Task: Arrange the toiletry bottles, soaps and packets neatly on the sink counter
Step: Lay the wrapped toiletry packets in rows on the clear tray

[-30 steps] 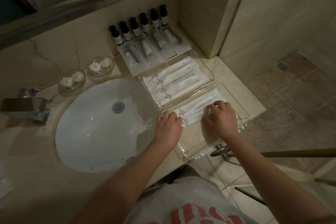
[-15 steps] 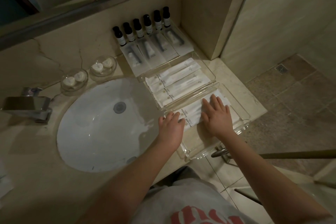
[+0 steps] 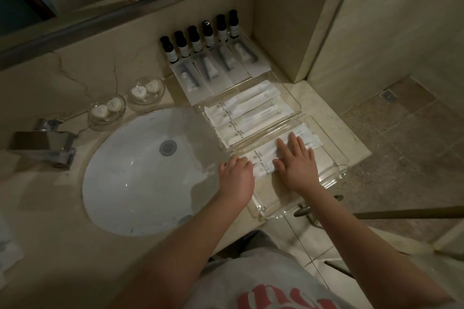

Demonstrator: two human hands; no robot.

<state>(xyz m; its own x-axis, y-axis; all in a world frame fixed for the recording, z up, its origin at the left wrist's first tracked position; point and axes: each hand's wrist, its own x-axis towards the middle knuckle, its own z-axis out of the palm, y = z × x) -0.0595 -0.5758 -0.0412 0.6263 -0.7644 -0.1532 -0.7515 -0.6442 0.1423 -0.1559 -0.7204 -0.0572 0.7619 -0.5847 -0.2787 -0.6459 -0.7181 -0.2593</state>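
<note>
A person leans over a beige stone sink counter [image 3: 50, 246]. The right hand [image 3: 298, 165] lies flat, fingers straight and spread, pressing on white paper packets [image 3: 263, 155] that lie in the near clear tray [image 3: 334, 175]. The left hand [image 3: 237, 178] meets the packets' left ends with bent fingers (whether it pinches anything cannot be told). Just behind, a second clear tray [image 3: 293, 103] holds more white packets [image 3: 246, 113] side by side. Behind that lie flat toiletry packs [image 3: 216, 70], then a row of six dark-capped bottles [image 3: 195, 40] upright against the wall. Two glass dishes [image 3: 148, 93] of round soaps sit beside the white basin [image 3: 140, 183].
</note>
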